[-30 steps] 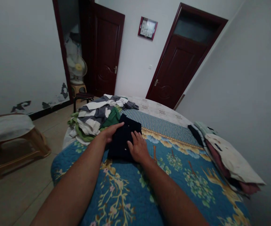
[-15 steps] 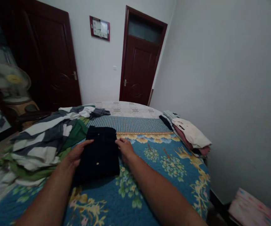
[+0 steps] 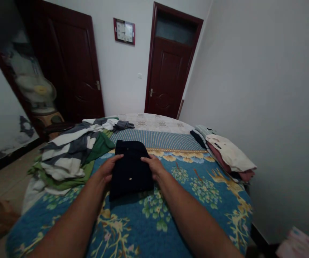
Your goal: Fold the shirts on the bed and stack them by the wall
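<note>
A folded dark navy garment (image 3: 131, 170) with small light spots, perhaps buttons, is in front of me over the blue flowered cloth (image 3: 167, 229). My left hand (image 3: 108, 168) is closed on its left edge, thumb on top. On the right edge my right hand (image 3: 154, 166) grips it in the same way, fingers underneath and partly hidden. The garment's near edge looks slightly raised, though I cannot tell whether all of it is off the cloth.
Left of the garment lies a loose heap of clothes (image 3: 65, 154) in white, grey and green. A stack of folded clothes (image 3: 229, 152) sits at the table's right edge, near the wall. A fan (image 3: 40, 89) stands by the open door (image 3: 73, 61) at back left.
My right hand has gone from touching the garment's side to gripping its edge with the thumb on top. The garment has shifted and seems slightly lifted. The camera view has turned left.
</note>
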Demonstrator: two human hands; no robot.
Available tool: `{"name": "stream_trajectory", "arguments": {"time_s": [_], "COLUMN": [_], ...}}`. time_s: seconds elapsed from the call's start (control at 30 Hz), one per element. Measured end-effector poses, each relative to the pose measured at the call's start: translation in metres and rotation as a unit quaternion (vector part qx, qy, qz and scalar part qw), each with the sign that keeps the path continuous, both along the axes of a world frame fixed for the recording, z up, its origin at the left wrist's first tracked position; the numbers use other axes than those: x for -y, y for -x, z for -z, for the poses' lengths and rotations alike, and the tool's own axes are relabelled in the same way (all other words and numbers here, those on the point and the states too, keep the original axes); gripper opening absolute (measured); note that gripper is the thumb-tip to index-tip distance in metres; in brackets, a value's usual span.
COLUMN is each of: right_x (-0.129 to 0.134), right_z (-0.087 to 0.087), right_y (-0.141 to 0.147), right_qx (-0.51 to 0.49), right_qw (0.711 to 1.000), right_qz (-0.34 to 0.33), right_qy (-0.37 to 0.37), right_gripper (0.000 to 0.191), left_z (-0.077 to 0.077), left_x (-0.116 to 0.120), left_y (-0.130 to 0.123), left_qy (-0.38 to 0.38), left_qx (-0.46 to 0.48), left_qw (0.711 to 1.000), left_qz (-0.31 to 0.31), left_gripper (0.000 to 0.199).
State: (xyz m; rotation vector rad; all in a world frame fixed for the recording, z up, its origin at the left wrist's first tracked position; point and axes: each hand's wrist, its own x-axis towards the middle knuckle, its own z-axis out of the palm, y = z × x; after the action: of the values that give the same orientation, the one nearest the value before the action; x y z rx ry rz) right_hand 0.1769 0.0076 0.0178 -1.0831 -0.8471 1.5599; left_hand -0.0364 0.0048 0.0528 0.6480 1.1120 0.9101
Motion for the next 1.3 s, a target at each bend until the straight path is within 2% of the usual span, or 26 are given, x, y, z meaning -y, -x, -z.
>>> {"name": "stream_trajectory", "arguments": {"time_s": [0.1,0.27,0.4,0.47,0.57,0.63,0.67,0.73,0.77,0.8,0.87,0.97,1.07,1.17,1.3], "right_x": [0.000,-0.001,-0.003,-0.004,-0.006,-0.006,-0.005,-0.004,-0.004,-0.004,-0.004,-0.007,-0.013,-0.023,-0.034], "right_z": [-0.003,-0.003,0.000,0.000,-0.001,-0.003,-0.004,-0.006,-0.006,-0.006,-0.002,0.011,0.025,0.032,0.030], "right_y": [-0.009,-0.020,-0.026,-0.030,-0.040,-0.046,-0.047,-0.046,-0.044,-0.040,-0.032,-0.021,-0.016,-0.017,-0.022], "right_qx": [0.028,0.030,0.051,0.073,0.210,0.359,0.423,0.502,0.520,0.531,0.542,0.558,0.579,0.590,0.569], "right_qw": [1.000,0.999,0.999,0.997,0.975,0.922,0.886,0.821,0.797,0.779,0.753,0.743,0.741,0.742,0.771], "right_qz": [0.010,0.001,-0.006,-0.012,-0.010,0.029,0.056,0.092,0.093,0.080,0.036,-0.019,-0.033,-0.041,-0.005], "right_qy": [-0.003,-0.019,-0.013,-0.023,-0.074,-0.141,-0.181,-0.257,-0.292,-0.325,-0.370,-0.369,-0.337,-0.316,-0.287], "right_gripper": [0.044,0.053,0.051,0.051,0.040,0.032,0.030,0.029,0.030,0.033,0.039,0.049,0.057,0.063,0.067], "left_z": [0.012,0.025,0.026,0.026,0.024,0.020,0.017,0.012,0.011,0.010,0.013,0.026,0.041,0.049,0.049], "left_x": [-0.004,-0.007,-0.003,-0.001,0.001,0.002,0.003,0.006,0.008,0.010,0.016,0.023,0.026,0.024,0.022], "left_y": [-0.002,-0.007,-0.011,-0.013,-0.015,-0.017,-0.018,-0.022,-0.025,-0.029,-0.037,-0.052,-0.061,-0.063,-0.060], "left_qy": [0.024,-0.022,-0.063,-0.086,-0.143,-0.199,-0.231,-0.290,-0.313,-0.332,-0.349,-0.355,-0.356,-0.340,-0.305], "left_qx": [0.041,0.073,0.033,0.018,-0.064,-0.224,-0.320,-0.478,-0.525,-0.553,-0.580,-0.614,-0.643,-0.659,-0.672], "left_qw": [0.999,0.997,0.997,0.996,0.987,0.954,0.918,0.824,0.785,0.758,0.734,0.705,0.678,0.671,0.674], "left_qz": [0.011,0.017,0.002,0.006,0.027,-0.006,-0.039,-0.094,-0.100,-0.091,-0.049,0.007,0.029,0.034,0.044], "left_gripper": [0.026,0.031,0.028,0.032,0.042,0.049,0.054,0.063,0.063,0.059,0.053,0.057,0.064,0.069,0.076]}}
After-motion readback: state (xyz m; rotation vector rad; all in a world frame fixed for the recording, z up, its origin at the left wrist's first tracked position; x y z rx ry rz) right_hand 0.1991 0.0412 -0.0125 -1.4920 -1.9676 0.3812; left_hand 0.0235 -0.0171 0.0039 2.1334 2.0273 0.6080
